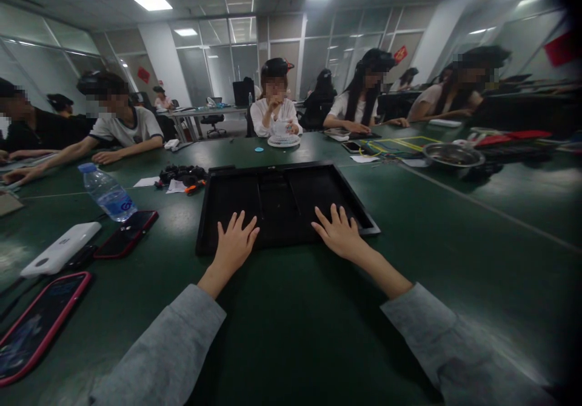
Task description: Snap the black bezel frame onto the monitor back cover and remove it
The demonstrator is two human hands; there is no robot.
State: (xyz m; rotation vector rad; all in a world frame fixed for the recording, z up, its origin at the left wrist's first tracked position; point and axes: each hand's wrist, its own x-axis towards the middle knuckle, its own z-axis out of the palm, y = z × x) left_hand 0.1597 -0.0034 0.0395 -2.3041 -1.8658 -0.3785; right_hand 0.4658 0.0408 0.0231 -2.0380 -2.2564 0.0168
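A black tray (213, 179) with divided compartments lies in front of me on a dark green table (422, 230). My left hand (234, 243) rests flat on the tray's near edge at its left side, fingers spread and holding nothing. My right hand (339, 231) lies flat on the near edge at the right side, fingers also spread and empty. Both arms wear grey sleeves. The tray's compartments look empty.
At my left lie a water bottle (107, 193), a white power bank (61, 248) and two red-cased phones (127, 234) (36, 324). A metal bowl (452, 154), small black parts (182, 174) and a white fan (284, 140) sit farther off. Several people sit around the table.
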